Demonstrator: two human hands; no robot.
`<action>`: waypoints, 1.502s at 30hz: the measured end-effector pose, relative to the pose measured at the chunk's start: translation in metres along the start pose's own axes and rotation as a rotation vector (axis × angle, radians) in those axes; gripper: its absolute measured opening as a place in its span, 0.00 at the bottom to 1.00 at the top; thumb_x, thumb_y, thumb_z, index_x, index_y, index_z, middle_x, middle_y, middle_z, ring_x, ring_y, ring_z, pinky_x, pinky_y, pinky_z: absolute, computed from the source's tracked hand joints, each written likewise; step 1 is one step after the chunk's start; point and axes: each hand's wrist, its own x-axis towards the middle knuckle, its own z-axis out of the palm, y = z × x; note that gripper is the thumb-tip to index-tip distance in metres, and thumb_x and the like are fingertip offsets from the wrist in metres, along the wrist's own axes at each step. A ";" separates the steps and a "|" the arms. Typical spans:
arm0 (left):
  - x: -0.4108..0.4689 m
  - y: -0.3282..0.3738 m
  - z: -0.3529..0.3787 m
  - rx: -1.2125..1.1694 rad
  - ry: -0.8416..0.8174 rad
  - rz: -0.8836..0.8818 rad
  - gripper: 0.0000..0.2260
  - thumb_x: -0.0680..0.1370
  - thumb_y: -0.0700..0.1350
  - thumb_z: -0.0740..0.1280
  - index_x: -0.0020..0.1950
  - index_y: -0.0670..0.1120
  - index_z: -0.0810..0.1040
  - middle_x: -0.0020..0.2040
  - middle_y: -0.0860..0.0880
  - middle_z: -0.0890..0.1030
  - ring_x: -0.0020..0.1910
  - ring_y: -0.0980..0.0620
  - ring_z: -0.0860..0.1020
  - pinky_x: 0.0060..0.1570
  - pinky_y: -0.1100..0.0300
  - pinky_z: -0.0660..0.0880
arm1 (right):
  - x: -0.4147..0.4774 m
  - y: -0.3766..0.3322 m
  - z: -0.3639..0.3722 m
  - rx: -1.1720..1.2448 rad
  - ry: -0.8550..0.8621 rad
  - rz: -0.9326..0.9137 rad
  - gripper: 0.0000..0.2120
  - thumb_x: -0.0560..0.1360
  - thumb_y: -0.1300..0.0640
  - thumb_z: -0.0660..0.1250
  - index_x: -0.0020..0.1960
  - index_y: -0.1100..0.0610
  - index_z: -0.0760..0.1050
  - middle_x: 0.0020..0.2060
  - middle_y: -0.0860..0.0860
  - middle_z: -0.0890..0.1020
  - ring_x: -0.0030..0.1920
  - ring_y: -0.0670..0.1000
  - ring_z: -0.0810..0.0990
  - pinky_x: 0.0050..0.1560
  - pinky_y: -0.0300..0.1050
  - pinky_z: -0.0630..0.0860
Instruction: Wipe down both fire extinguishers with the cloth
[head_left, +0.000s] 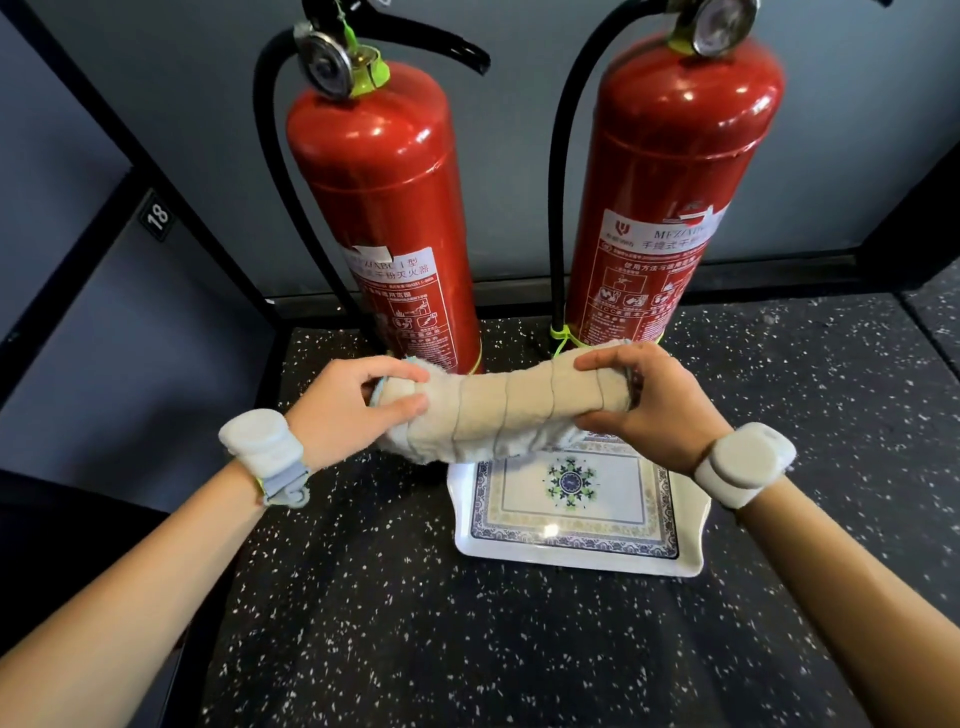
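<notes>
White tray (571, 565), blue floral pattern, flat on speckled black floor (415, 623); number plate "18" (157, 215) far left.

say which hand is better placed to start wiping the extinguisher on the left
Left, probably. The left hand grips one end of the cloth in front of the left extinguisher, while the right hand holds the other end before the right extinguisher.

Public or commercial interior rather than a home (exact kind not determinable). Indicated by dark speckled rubber flooring (467, 649), plain grey wall (519, 156) with black skirting (779, 270), black-framed grey panels (104, 338) at left bearing a number plate "18" (157, 215), and floor-standing left fire extinguisher (384, 208) and right fire extinguisher (675, 171) against the wall.
</notes>
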 end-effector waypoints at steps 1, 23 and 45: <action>0.000 -0.002 0.000 0.029 0.000 -0.018 0.13 0.73 0.51 0.78 0.56 0.57 0.85 0.59 0.59 0.84 0.59 0.61 0.81 0.68 0.53 0.75 | 0.000 -0.001 -0.002 -0.011 -0.008 -0.003 0.27 0.65 0.60 0.84 0.61 0.46 0.81 0.59 0.48 0.76 0.61 0.52 0.78 0.67 0.49 0.76; -0.004 0.015 0.014 0.049 0.067 0.119 0.13 0.80 0.45 0.68 0.36 0.47 0.77 0.41 0.53 0.79 0.42 0.55 0.76 0.49 0.55 0.70 | -0.002 -0.013 -0.011 0.185 0.058 0.108 0.08 0.74 0.50 0.74 0.48 0.53 0.83 0.46 0.52 0.86 0.45 0.50 0.82 0.53 0.57 0.81; 0.004 0.020 0.091 -0.337 -0.141 -0.035 0.17 0.76 0.69 0.62 0.53 0.59 0.79 0.51 0.59 0.82 0.54 0.57 0.80 0.61 0.52 0.76 | -0.017 -0.019 0.042 0.917 -0.189 0.441 0.15 0.75 0.61 0.73 0.59 0.66 0.80 0.45 0.60 0.81 0.46 0.57 0.79 0.44 0.47 0.75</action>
